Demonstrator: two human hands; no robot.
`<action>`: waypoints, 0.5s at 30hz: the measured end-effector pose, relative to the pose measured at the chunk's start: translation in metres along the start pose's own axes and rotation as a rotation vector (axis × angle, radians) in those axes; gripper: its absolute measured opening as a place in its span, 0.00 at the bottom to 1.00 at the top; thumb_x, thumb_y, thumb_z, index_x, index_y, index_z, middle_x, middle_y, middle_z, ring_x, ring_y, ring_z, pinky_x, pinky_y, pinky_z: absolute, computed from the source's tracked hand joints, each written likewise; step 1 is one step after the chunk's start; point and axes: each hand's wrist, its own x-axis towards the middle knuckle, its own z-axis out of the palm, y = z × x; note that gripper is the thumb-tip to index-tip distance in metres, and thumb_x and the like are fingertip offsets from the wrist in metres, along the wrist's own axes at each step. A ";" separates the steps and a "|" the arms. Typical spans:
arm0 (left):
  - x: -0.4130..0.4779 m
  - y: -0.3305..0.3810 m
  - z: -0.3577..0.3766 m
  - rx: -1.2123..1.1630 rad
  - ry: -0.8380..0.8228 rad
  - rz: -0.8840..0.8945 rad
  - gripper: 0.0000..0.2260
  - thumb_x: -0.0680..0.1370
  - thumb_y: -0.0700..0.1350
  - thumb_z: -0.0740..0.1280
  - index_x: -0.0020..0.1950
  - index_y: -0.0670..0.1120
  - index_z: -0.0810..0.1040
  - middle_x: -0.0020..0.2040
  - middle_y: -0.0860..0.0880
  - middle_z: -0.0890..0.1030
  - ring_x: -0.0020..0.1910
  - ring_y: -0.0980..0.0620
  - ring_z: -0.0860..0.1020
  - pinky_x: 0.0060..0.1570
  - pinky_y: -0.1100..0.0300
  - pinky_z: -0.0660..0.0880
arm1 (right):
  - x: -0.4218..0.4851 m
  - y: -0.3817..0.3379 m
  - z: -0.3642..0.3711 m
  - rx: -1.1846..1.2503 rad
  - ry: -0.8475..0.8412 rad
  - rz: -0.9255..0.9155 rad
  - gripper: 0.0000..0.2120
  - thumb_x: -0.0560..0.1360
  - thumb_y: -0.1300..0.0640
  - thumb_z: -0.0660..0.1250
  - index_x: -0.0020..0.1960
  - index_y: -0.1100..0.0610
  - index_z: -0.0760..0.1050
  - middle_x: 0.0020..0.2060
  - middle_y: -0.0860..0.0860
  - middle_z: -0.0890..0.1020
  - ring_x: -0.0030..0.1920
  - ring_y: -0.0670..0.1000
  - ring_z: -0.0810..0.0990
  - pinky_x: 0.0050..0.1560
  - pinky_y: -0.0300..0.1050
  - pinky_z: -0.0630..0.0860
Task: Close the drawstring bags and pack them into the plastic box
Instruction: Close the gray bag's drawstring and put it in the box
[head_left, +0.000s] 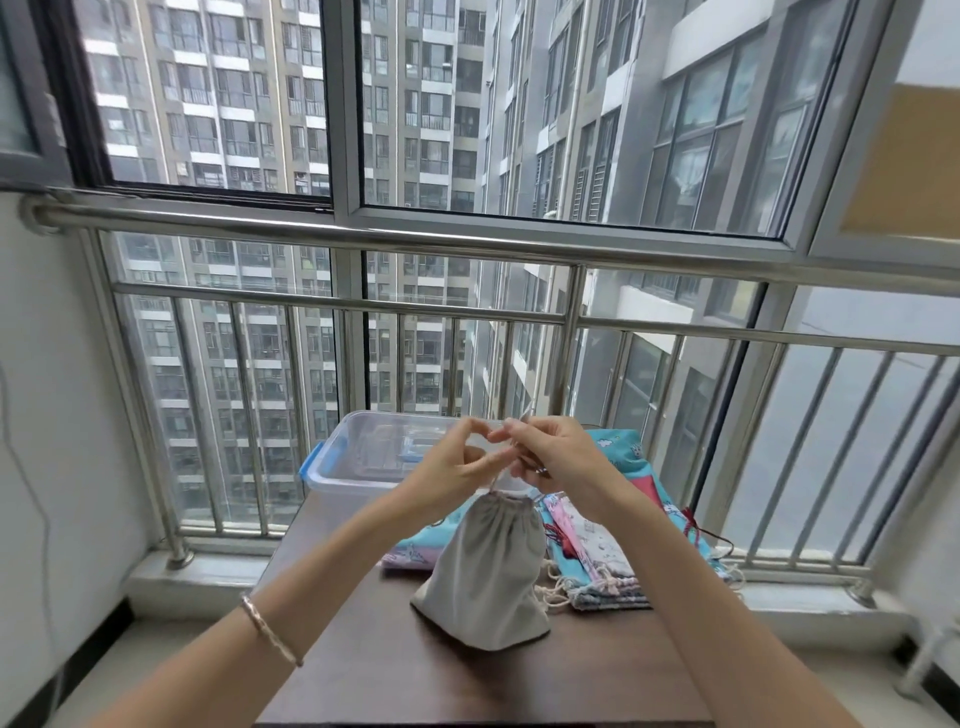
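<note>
A plain grey drawstring bag (485, 569) hangs over the dark brown table (395, 670), its mouth gathered tight and its bottom resting on the tabletop. Its cord runs up into my two hands. My left hand (457, 460) pinches the cord just above the bag's mouth. My right hand (545, 454) grips the cord's upper end, fingers closed, touching the left fingertips. Behind my hands stands the clear plastic box (358, 462) with a blue side latch, open at the top. A pile of printed turquoise and pink drawstring bags (597, 551) lies flat to the right.
A steel railing (467, 312) and glass window run right behind the table's far edge. White walls close in on the left and right. Loose cords from the printed bags trail off the table's right side (727, 566).
</note>
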 end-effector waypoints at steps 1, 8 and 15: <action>0.001 -0.004 -0.002 0.031 0.001 0.021 0.09 0.78 0.47 0.66 0.54 0.44 0.74 0.36 0.50 0.81 0.31 0.60 0.76 0.34 0.68 0.71 | -0.001 0.001 0.001 -0.006 0.015 -0.009 0.13 0.80 0.54 0.64 0.47 0.63 0.81 0.27 0.53 0.76 0.26 0.48 0.71 0.25 0.35 0.64; -0.002 0.003 -0.009 0.103 0.006 -0.042 0.12 0.78 0.49 0.66 0.41 0.45 0.83 0.23 0.57 0.70 0.22 0.59 0.62 0.23 0.66 0.57 | 0.000 -0.003 0.000 0.008 0.093 0.075 0.11 0.77 0.58 0.67 0.52 0.64 0.69 0.32 0.58 0.77 0.25 0.49 0.72 0.21 0.38 0.67; -0.003 0.009 -0.021 -0.126 -0.058 -0.262 0.13 0.80 0.50 0.62 0.40 0.46 0.78 0.27 0.53 0.61 0.25 0.56 0.57 0.23 0.66 0.53 | -0.011 -0.001 0.003 -0.322 0.061 -0.151 0.17 0.70 0.70 0.66 0.56 0.56 0.72 0.48 0.52 0.76 0.39 0.50 0.76 0.36 0.38 0.76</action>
